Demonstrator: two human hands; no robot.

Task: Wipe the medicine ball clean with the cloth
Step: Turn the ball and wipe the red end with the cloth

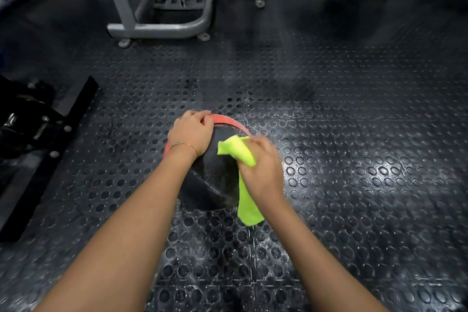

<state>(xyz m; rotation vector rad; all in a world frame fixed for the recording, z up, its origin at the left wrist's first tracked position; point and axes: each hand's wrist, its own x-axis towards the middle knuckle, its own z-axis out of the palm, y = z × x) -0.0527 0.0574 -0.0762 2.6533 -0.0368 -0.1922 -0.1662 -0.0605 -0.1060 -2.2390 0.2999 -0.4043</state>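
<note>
Left hand [191, 132]: fingers curled over the medicine ball [215, 180] at its far-left top, probably to stop it rolling. Medicine ball: black, red band, on studded floor [354, 134], between both hands. Cloth [236, 151]: yellow-green, bunched in gripping right hand [263, 167], pressed to ball's right side for wiping.

Your floor [354, 134] is dark rubber matting with raised round studs, scuffed pale and catching glare on your right. The medicine ball [215, 180], black with a red band, sits directly on it in front of you. A grey tubular machine frame [162, 28] stands on footpads farther off, and black metal gear [38, 129] lies at your left.
</note>
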